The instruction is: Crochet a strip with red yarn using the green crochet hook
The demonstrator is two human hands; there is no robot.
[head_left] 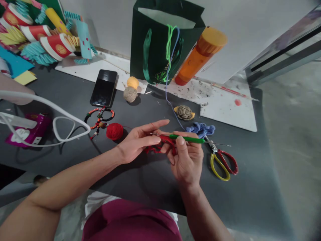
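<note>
Pinched in my right hand (pixel 188 157) is a crochet hook (pixel 190 139) with a green handle and a thin metal shaft at each end. My left hand (pixel 140 139) holds a piece of red crochet work (pixel 156 148) between thumb and fingers, its index finger stretched out. The hook's left tip lies at the red work, close to my left thumb; whether it is through a loop I cannot tell. A red yarn ball (pixel 114 131) rests left of my left hand, a strand running towards it. Blue crochet work (pixel 200 129) lies just beyond my right hand.
Scissors (pixel 220 164) with yellow and red handles lie right of my right hand. Further back are a crocheted flower (pixel 184 112), small yarn balls (pixel 130 94), a phone (pixel 104 88), a beaded bracelet (pixel 110 115), a green paper bag (pixel 137 43) and an orange bottle (pixel 200 57). A white cable (pixel 62 113) arcs at left.
</note>
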